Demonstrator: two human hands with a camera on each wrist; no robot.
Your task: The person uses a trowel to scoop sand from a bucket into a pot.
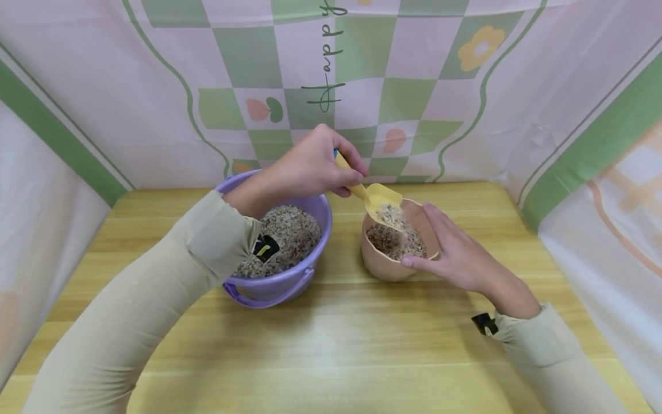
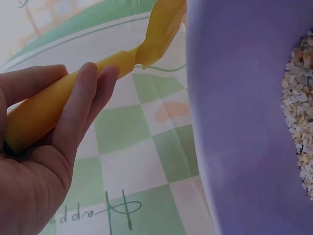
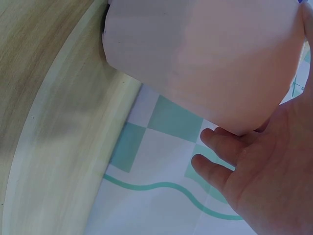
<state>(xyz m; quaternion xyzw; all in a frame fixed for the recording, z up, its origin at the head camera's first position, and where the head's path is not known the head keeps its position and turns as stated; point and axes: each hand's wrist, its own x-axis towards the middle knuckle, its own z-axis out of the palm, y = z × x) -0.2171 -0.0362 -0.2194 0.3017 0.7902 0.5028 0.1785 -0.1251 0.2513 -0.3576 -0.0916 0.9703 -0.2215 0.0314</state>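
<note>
My left hand (image 1: 323, 164) grips the yellow handle of a toy shovel (image 1: 380, 196). The shovel's scoop tilts down over a peach-coloured pot (image 1: 384, 267), and coarse gravel slides from its lip. Inside the pot lies more gravel (image 1: 380, 237). My right hand (image 1: 457, 256) holds the pot's right side, thumb at the near rim and fingers along the far side. To the left stands a purple bucket (image 2: 234, 122) filled with gravel (image 1: 292, 230); the left forearm crosses above it and hides part of it. The right wrist view shows the pot's outer wall (image 3: 205, 54) against the fingers.
The bucket's purple handle (image 1: 274, 300) hangs down at its front. Both containers stand on a wood-grain table (image 1: 331, 356). A checked green-and-white cloth (image 1: 357, 52) hangs behind the table, with more cloth at both sides.
</note>
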